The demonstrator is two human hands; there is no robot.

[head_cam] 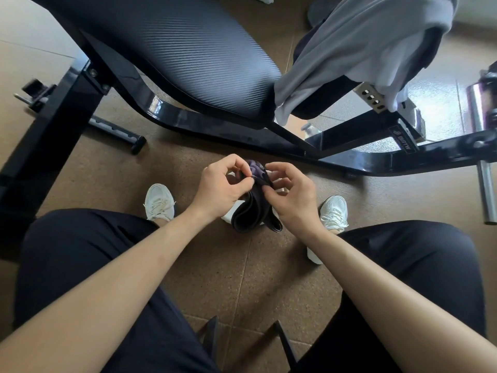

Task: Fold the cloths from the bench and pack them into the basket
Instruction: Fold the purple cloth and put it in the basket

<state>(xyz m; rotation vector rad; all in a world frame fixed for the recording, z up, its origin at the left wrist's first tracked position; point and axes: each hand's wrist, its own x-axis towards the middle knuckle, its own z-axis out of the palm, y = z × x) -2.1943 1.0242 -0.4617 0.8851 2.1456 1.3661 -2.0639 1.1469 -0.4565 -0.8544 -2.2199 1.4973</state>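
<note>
Now my left hand (219,188) and right hand (291,196) meet between my knees, fingers curled, both pinching a dark purple cloth (252,203).

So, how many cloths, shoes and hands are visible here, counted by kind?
Cloths: 2, dark purple cloth, grey cloth
White shoes: 2
Hands: 2, left hand, right hand
Total: 6
</note>
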